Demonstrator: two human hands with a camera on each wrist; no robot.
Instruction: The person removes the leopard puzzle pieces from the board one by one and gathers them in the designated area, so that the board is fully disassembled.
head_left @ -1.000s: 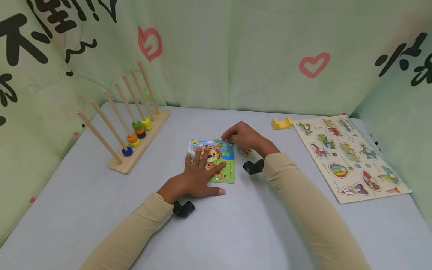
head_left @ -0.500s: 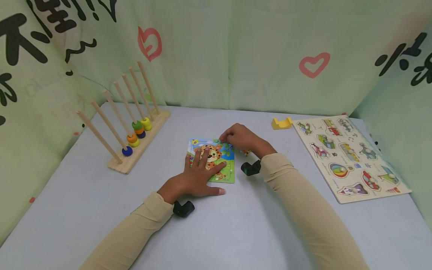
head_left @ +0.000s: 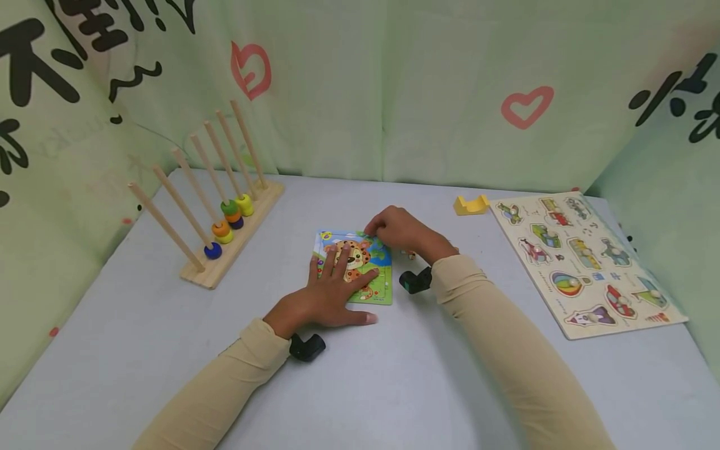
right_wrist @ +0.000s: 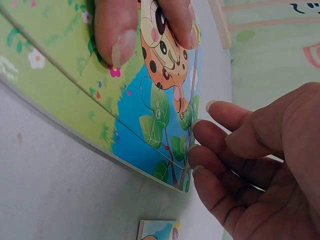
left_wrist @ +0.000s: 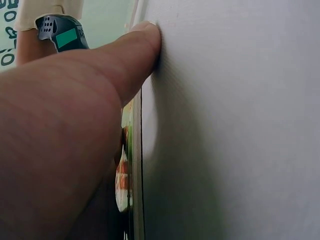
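Note:
My left hand (head_left: 332, 299) lies spread on a leopard jigsaw puzzle (head_left: 385, 278), its thumb on the table below the lower edge. In the left wrist view that thumb (left_wrist: 135, 50) touches the white surface, and the puzzle's side shows as a thin strip. My right hand (head_left: 400, 228) is at the puzzle's far right corner. The right wrist view shows its bent fingers (right_wrist: 207, 135) with tips against the far edge, the thumb apart from the board. A small patterned card or board (right_wrist: 159, 231) lies beside the puzzle, mostly hidden by the right wrist in the head view.
To the left stands a wooden peg rack (head_left: 194, 275) with several coloured rings on it. A yellow curved block (head_left: 471, 205) lies at the back right. Beside it rests a large wooden picture-puzzle board (head_left: 562, 275). Green curtains (head_left: 439, 94) hang behind the table.
My right hand has shifted slightly left along the puzzle's far edge. The left hand has stayed in place on the puzzle.

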